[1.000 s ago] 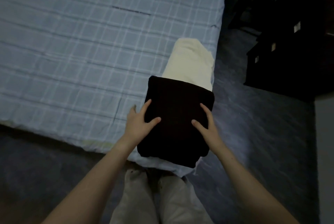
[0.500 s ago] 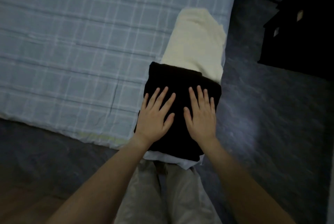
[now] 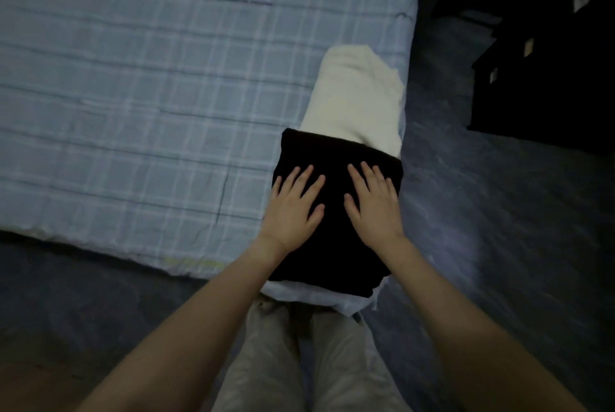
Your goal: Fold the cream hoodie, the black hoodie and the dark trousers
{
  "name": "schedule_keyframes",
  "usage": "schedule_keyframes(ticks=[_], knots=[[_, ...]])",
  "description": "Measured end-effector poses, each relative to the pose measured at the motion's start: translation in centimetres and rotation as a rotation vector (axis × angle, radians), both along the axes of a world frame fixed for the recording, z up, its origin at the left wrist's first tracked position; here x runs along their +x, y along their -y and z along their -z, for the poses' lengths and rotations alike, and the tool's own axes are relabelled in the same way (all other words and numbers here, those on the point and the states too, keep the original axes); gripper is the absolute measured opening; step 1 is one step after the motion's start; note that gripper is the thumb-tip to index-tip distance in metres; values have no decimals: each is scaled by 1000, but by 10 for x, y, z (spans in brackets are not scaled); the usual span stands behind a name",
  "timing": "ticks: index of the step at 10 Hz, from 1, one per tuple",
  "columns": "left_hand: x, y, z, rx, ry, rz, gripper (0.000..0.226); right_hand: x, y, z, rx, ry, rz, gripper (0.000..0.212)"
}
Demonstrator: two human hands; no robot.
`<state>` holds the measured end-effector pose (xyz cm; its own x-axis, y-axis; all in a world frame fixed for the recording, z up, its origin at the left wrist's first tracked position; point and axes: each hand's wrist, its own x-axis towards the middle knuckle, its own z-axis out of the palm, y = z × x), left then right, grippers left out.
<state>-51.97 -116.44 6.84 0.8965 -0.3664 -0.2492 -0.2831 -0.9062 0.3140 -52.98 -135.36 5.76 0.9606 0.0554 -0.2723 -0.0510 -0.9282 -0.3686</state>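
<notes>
At the near right corner of the bed [image 3: 149, 112], a folded black garment [image 3: 336, 245] lies as a thick, roughly square bundle (hoodie or trousers, the dim light does not let me tell). Its near edge reaches almost to the bed's near edge, where a pale strip of sheet shows beneath it. Its right side runs close along the bed's right edge.

Both hands lie flat on top of the bundle, side by side but apart. The left hand [image 3: 293, 212] presses on the left half, fingers straight and spread, thumb angled inward. The right hand [image 3: 372, 208] presses on the right half in the same way, fingers spread and pointing towards the far edge of the bundle. Neither hand curls round or pinches the cloth. A band of black fabric shows between the two thumbs.

Just beyond the bundle, further along the bed's right edge, sits the cream hoodie [image 3: 356, 99], folded into a rounded oblong. Its near end meets the far edge of the black bundle; whether the two overlap cannot be told.

The bed is covered in a light blue checked sheet with a few creases. Bare forearms reach in from below, and the person's pale trousers [image 3: 266, 361] show against the bed corner. Dark floor [image 3: 499, 245] surrounds the bed, with dark furniture [image 3: 549, 79] standing well apart at the far right.
</notes>
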Motion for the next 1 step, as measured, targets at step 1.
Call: schedule_keyframes(ticks=[1], knots=[[8, -4, -42, -41, 10, -18, 63, 9, -1, -47, 77, 71, 29, 51]])
